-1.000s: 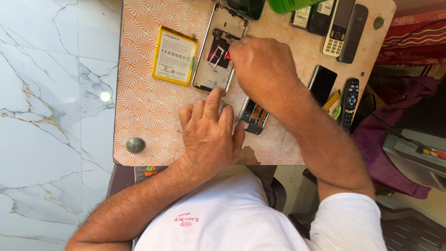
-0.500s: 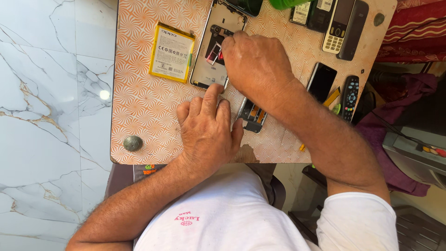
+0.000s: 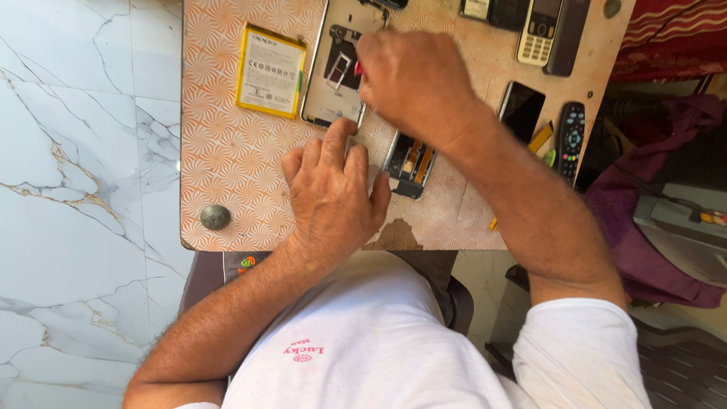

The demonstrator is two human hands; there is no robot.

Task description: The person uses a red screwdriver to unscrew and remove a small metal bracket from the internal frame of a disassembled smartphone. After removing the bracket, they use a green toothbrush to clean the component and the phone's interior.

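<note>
your left hand (image 3: 333,189) lies flat, pinning the opened phone shell (image 3: 337,64) at its 12 o'clock, long axis 12-to-6, while your nearer right hand (image 3: 413,83) grips a red-handled tool (image 3: 357,68) over it.

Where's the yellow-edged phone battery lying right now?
In the head view, the battery lies flat on the patterned table, at its upper left, just left of the opened phone and beyond the left hand.

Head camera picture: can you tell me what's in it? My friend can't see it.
Seen from above, a person's right hand holds a small red-tipped tool over an opened phone, while the left hand presses flat on the patterned table. A yellow-edged battery lies left of the phone; other phones and a remote lie to the right.
</note>
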